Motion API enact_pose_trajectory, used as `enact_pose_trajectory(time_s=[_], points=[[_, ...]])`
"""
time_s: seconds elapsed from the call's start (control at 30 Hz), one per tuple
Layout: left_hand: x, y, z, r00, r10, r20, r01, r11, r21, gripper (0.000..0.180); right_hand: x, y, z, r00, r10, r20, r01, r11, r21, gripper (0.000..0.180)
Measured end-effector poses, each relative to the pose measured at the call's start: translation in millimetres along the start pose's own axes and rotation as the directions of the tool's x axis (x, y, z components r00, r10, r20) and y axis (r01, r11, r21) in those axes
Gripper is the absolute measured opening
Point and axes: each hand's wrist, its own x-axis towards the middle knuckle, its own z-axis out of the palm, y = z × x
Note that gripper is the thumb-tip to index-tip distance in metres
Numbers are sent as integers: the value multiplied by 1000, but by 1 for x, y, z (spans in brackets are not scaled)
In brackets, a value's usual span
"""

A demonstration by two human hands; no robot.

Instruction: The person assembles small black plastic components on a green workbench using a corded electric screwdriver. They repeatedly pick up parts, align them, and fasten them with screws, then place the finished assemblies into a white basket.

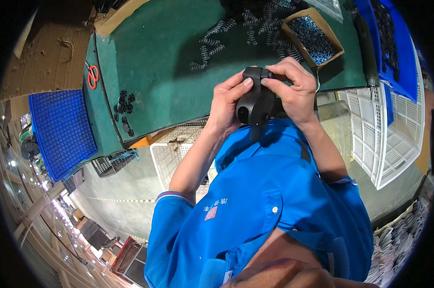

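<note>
Between my hands, close to my body at the table's front edge, is a black plastic housing (pixel 256 106) with a rounded body, a round hole in its side and a squarer top end. My left hand (pixel 225 100) grips it from the left, thumb on the upper part. From the other side, my right hand (pixel 297 91) has its thumb and fingers closed around the top end. Whether a second small part sits under the right fingers cannot be made out. Beyond the hands, several dark coil springs (pixel 212 42) lie on the green tabletop (pixel 154 62).
A cardboard box (pixel 330 57) of small shiny metal parts stands at the far right. Red-handled scissors (pixel 93 77) and small black parts (pixel 125 106) lie left. A blue crate (pixel 63 132) is at the left edge; a blue bin (pixel 403 87) and white crates (pixel 370 139) are right.
</note>
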Motion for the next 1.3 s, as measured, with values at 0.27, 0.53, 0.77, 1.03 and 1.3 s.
enact_pose_trajectory(time_s=[0.27, 0.53, 0.77, 1.03, 1.3], points=[[15, 22, -2, 746, 549, 377, -436, -23, 899, 41, -4, 44, 17, 1000, -21, 4, 20, 997, 68, 23], [41, -10, -27, 698, 567, 437, -385, -217, 897, 43, -9, 63, 23, 997, -12, 82, 51, 866, -497, 15], [40, -1, -22, 794, 476, 378, -361, -130, 923, 34, -5, 67, 18, 984, -10, 177, 104, 842, -529, 16], [47, -7, 0, 832, 282, 478, -216, -630, 746, 35, 4, 40, -22, 959, 12, 284, 144, 840, -524, 32], [49, -9, -11, 764, 408, 500, -294, -469, 833, 31, 80, 53, -216, 851, 374, -370, -398, -2, -918, 80]])
